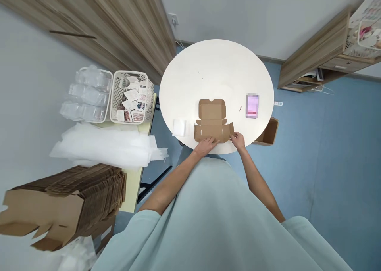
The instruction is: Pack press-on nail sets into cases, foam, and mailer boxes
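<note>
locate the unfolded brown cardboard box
In the head view, the unfolded brown cardboard box lies on the near side of the round white table, left hand and right hand touching it.

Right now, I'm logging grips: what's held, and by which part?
The cardboard box: right hand seemingly pinches its right flap; left hand rests along its near edge.

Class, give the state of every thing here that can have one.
Cardboard box: unfolded
Left hand: resting on cardboard box
Right hand: at cardboard box's corner
Phone: screen lit
Card basket: filled
Clear-pack basket: heaped
White sheets: piled
Floor box: open
Cardboard stack: unassembled
</note>
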A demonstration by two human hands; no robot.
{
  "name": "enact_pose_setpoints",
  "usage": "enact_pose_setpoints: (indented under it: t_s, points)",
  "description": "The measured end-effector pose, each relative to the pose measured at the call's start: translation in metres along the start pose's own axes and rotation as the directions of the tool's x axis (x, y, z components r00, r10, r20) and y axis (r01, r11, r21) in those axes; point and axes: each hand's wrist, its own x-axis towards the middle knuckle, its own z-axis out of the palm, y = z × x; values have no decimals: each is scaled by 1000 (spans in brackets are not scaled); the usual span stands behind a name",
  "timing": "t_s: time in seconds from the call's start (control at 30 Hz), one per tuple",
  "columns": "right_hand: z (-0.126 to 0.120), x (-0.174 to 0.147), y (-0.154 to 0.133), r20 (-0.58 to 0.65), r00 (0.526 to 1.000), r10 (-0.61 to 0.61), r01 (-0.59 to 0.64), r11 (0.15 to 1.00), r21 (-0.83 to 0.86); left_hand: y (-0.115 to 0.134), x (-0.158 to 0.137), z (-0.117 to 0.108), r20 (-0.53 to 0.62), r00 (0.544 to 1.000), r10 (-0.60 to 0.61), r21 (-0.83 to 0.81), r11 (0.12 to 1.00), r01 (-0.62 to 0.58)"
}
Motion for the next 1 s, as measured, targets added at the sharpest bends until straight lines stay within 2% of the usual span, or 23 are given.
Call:
enact_pose_setpoints:
  t_s: [0.1, 0.17, 0.23, 0.37, 0.53, 0.63, 0.77, 0.83, 0.93, 1.0]
  points:
    - [1, 1, -1, -22, 996, 90, -90, 995, -37, -16, -5, 12, -9, 995, -101, -16, 995, 101]
    - [2, -1, -10, -64, 996, 55, -59, 996, -63, -29, -11, 16, -52, 983, -178, -45, 983, 176]
    - [4, -2, -24, -75, 996, -48, 42, 996, -76, -41, -17, 17, -69, 967, -245, -95, 967, 239]
    - [14, 8, -58, 23, 973, -229, 230, 970, -79, -56, -27, 12, -35, 959, -281, -164, 948, 272]
    - [33, 34, -83, 181, 963, -197, 232, 952, -198, -58, -31, 4, -15, 948, -318, -263, 916, 303]
    - [37, 42, -81, 237, 950, -205, 262, 934, -241, -59, -32, 0, -5, 938, -346, -360, 876, 321]
    - [34, 35, -65, 235, 944, -232, 287, 929, -234, -66, -30, -3, -9, 930, -367, -441, 836, 325]
    - [31, 27, -54, 279, 925, -258, 324, 919, -224, -70, -29, -3, -21, 905, -424, -500, 789, 358]
    - [28, 13, -39, 373, 886, -276, 381, 892, -244, -73, -25, -4, -19, 842, -539, -578, 693, 430]
    - [29, 5, -33, 397, 881, -258, 383, 880, -279, -74, -23, -7, -12, 819, -573, -601, 659, 452]
